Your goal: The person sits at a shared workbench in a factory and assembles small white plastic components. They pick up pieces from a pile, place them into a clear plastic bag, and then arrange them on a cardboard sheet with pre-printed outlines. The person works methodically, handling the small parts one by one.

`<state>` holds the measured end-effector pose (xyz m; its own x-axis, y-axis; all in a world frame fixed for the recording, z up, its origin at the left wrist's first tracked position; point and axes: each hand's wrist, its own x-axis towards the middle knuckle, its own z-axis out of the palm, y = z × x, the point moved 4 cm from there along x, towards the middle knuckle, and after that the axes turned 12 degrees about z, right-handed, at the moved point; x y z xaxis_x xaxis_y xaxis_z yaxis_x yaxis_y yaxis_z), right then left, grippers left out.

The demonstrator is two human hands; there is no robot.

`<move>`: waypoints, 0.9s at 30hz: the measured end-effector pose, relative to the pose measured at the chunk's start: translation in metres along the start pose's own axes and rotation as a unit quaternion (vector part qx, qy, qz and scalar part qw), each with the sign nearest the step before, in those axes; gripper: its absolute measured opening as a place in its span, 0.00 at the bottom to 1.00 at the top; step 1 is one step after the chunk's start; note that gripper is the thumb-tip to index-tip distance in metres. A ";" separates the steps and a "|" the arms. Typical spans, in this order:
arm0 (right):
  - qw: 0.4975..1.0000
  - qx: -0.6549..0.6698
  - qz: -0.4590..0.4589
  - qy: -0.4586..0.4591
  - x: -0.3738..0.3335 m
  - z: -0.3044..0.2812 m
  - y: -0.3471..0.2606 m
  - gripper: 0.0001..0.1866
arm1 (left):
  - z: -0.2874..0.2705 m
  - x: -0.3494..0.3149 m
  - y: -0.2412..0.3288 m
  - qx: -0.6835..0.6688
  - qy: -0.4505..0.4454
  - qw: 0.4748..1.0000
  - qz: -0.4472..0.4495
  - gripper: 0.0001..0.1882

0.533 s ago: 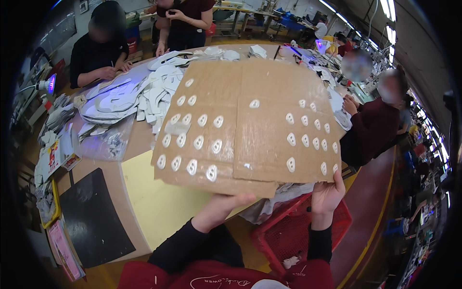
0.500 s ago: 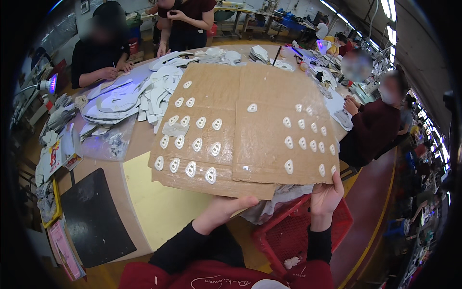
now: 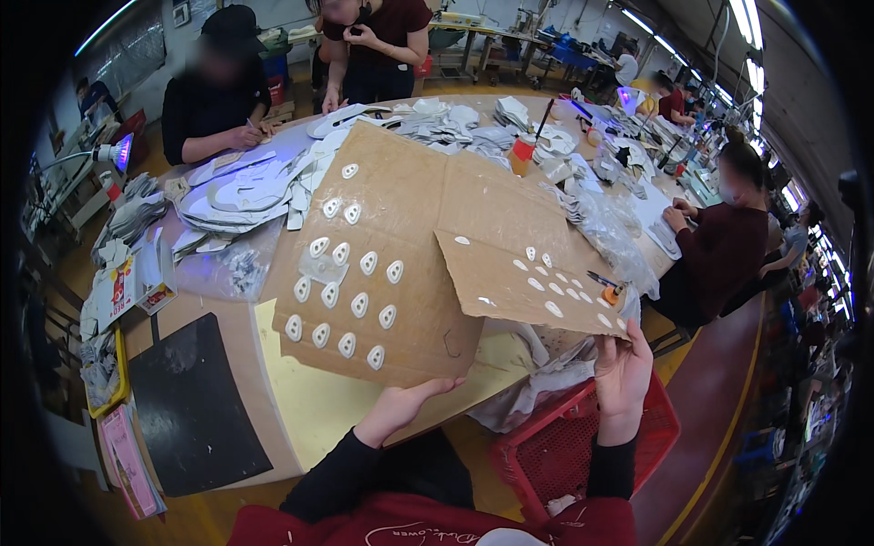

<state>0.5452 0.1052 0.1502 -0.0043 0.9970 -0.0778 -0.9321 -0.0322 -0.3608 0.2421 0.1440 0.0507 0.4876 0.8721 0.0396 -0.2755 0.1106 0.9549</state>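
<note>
My left hand (image 3: pixel 401 411) is closed on the near edge of a large brown cardboard sheet (image 3: pixel 419 300), thumb on top and fingers hidden beneath. Rows of small white teardrop-shaped pieces (image 3: pixel 360 305) with holes lie on that sheet, beside a strip of clear tape (image 3: pixel 323 268). My right hand (image 3: pixel 625 375) pinches the near right corner of a smaller cardboard sheet (image 3: pixel 496 284). This one is tilted, its left corner overlapping the large sheet, and carries several similar white pieces (image 3: pixel 554 309).
Piles of white cut pieces (image 3: pixel 238 196) cover the table's far side. A bottle (image 3: pixel 522 156) with a stick and an orange-handled tool (image 3: pixel 612 294) lie beyond the cardboard. A black mat (image 3: pixel 196 409) and yellow sheet (image 3: pixel 314 409) are at left, a red basket (image 3: pixel 663 428) below right. Co-workers sit around.
The smaller sheet has come away from lying flat over the large one; it is now tilted. More of the large sheet, the bottle and the orange-handled tool have come into view.
</note>
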 end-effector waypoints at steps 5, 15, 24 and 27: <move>0.990 0.098 0.079 -0.056 0.000 0.016 -0.014 0.21 | -0.018 -0.012 -0.014 -0.071 0.002 0.997 -0.022 0.21; 0.971 0.164 0.112 -0.135 0.003 0.039 -0.086 0.24 | -0.054 -0.045 -0.025 -0.085 0.036 0.993 -0.068 0.16; 0.965 -0.150 -0.187 -0.104 -0.030 0.037 -0.107 0.31 | -0.152 -0.127 0.036 -0.110 0.323 0.931 0.133 0.40; 0.946 -0.223 -0.224 -0.066 -0.046 0.011 -0.045 0.32 | -0.175 -0.146 0.072 -0.111 0.359 0.893 0.247 0.42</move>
<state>0.5829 0.0616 0.1805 0.2827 0.9165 0.2829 -0.6059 0.3993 -0.6880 0.0057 0.1081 0.0617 -0.3734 0.9130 0.1645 -0.5066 -0.3492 0.7883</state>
